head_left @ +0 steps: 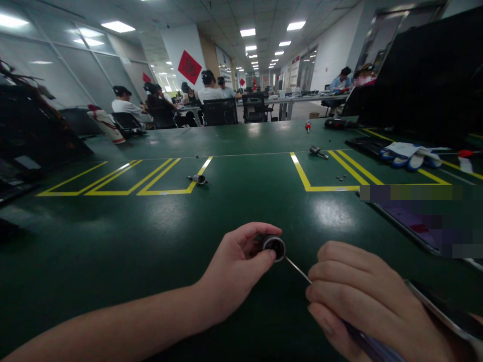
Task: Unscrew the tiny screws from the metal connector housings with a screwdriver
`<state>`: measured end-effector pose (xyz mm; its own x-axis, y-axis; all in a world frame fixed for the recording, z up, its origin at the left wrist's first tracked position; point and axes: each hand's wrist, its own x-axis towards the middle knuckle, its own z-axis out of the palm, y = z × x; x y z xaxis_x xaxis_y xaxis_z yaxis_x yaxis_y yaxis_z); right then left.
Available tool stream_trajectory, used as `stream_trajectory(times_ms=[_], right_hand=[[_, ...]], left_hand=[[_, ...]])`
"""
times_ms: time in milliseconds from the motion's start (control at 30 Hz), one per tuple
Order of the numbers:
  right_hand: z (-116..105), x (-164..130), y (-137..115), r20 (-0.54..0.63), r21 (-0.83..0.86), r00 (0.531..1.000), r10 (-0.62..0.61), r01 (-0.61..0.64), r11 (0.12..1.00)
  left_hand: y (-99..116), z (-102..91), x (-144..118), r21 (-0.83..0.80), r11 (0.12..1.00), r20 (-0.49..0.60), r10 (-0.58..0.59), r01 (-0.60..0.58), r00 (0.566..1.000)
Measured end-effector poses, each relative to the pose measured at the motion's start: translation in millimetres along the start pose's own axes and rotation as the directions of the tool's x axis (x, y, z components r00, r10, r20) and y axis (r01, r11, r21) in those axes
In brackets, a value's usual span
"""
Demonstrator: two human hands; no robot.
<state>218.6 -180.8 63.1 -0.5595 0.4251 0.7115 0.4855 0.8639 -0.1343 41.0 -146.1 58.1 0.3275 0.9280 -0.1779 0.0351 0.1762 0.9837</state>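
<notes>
Left hand: the left hand (236, 266) pinches a small dark cylindrical part (273, 246) between thumb and fingertips, its open round end turned toward the right hand, apparently so the tool can reach inside.
Right hand: the right hand (362, 296) is curled shut around a thin metal tool (296, 269), gripped low like a pen, which suits fine, steady work.
Tool tip: the slim shaft runs up and left from the right fingers and meets the rim of the part; whether it goes inside, I cannot tell.
Part position: lifted just above the counter (151, 241), between both hands, close to the body.
Beyond the hands: a similar small cylinder (197, 178) lies well ahead on the left by yellow tape lines (166, 191); another cylinder (319, 151) lies ahead on the right, with tiny loose bits (341, 177) near it.
Far right: white-and-blue gloves (409, 153) rest well apart from the hands.
Surface: dark green, glossy, reflecting ceiling lights.
Room: long open workshop, people seated at distant tables, red diamond signs (189, 66) on the wall.
</notes>
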Motion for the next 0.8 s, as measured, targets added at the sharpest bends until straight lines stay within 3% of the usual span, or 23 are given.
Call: stream_trajectory(times_ms=[333,633,800], right_hand=[[4,0,1,0.025,-0.05,0.991,-0.129,0.131,0.99],[12,-8,-13,-0.003,-0.156,1.0,-0.03,0.029,0.987],[16,-7,-8,0.006,-0.16,0.994,-0.106,0.106,0.981]], left_hand=[[-2,-0.8,0,0.05,0.999,-0.02,0.009,-0.008,1.0],[-2,-1.8,3,0.085,0.996,-0.05,0.009,-0.004,0.999],[-5,-3.4,5,0.099,0.995,-0.04,0.026,-0.022,0.999]])
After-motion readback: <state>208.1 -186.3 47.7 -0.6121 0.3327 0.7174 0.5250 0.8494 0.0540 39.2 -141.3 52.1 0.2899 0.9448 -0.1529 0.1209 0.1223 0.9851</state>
